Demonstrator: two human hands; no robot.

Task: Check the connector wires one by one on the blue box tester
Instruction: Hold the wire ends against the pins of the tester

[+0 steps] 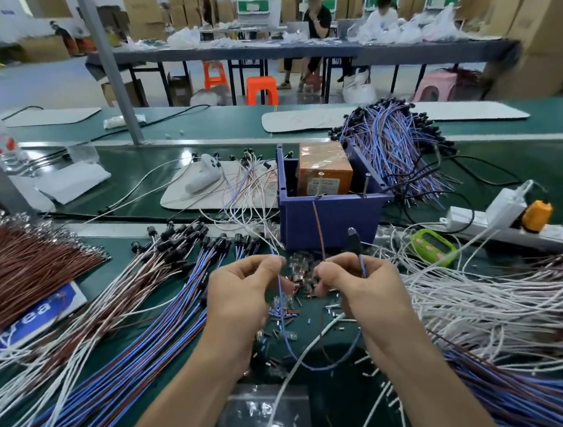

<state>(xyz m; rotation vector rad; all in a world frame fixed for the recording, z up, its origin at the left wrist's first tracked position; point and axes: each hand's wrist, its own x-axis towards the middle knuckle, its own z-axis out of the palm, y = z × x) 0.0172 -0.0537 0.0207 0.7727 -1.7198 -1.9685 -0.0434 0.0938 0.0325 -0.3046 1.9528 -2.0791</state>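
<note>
The blue box tester (329, 220) stands on the green bench just beyond my hands, with an orange block (324, 169) inside it. My left hand (243, 296) pinches one end of a blue connector wire (308, 365) that loops down between my wrists. My right hand (352, 285) pinches the other end, whose black connector (354, 240) sticks up above my fingers, together with a thin brown wire (319, 230) that rises toward the tester's front edge.
Blue, brown and white connector wires (112, 333) fan out on the left, a white pile (506, 312) on the right, a blue bundle (394, 147) behind the tester. Small loose parts (296, 277) litter the mat. A green counter (432, 245) and power strip (501, 223) lie right.
</note>
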